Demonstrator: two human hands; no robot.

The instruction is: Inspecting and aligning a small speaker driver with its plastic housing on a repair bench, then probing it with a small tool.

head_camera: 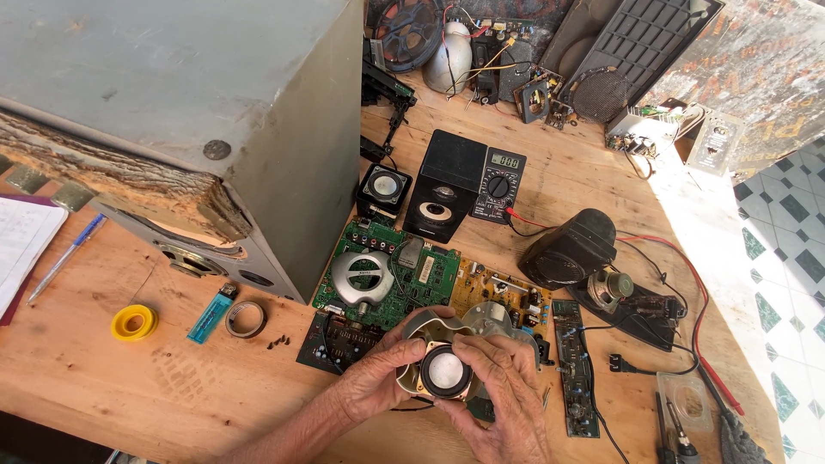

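I have a small speaker (444, 371) gripped between both hands, just in front of the green board (391, 277), low over the counter (129, 387). My left hand (374, 378) wraps its left side, fingers curled behind and thumb on the front rim. My right hand (507, 391) pinches the right rim, thumb and fingers closed on it.

It looks to me like a compact driver with a metal frame and a magnet behind, so probably heavier than its size suggests, and stiff at the rim. The pale centre dome and its dark surround seem thin and easy to dent, so I would hold by the frame only. A thin wire seems to trail from beneath it; I would not tug that.
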